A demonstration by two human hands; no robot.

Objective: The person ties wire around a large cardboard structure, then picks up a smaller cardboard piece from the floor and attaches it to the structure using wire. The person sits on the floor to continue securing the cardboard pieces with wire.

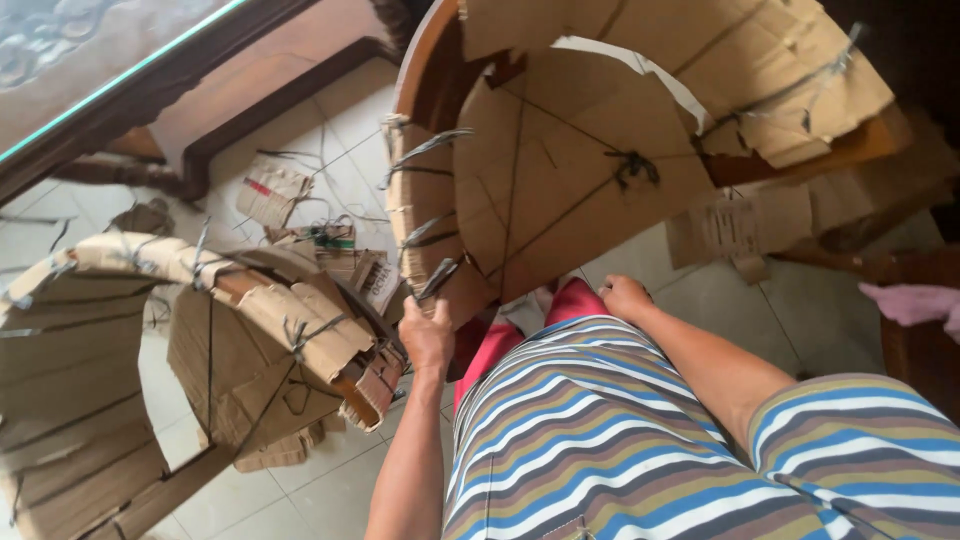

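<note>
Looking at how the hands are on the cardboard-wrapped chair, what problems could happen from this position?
The left hand grips a dark strap on the cardboard-wrapped chair; the thin strap might cut into the fingers, or snap back if it gives. The right hand rests at the lower cardboard edge, which could scrape skin. Loose cardboard scraps on the tiled floor could cause a slip.

Two curved wooden chairs wrapped in brown cardboard and tied with dark twine fill the frame: one at upper centre (560,170), one at lower left (200,350). Two bare hands show at centre, the left hand (427,335) and the right hand (625,296). Several loose cardboard scraps (300,215) lie on the pale tiled floor (330,490), upper left.
</note>
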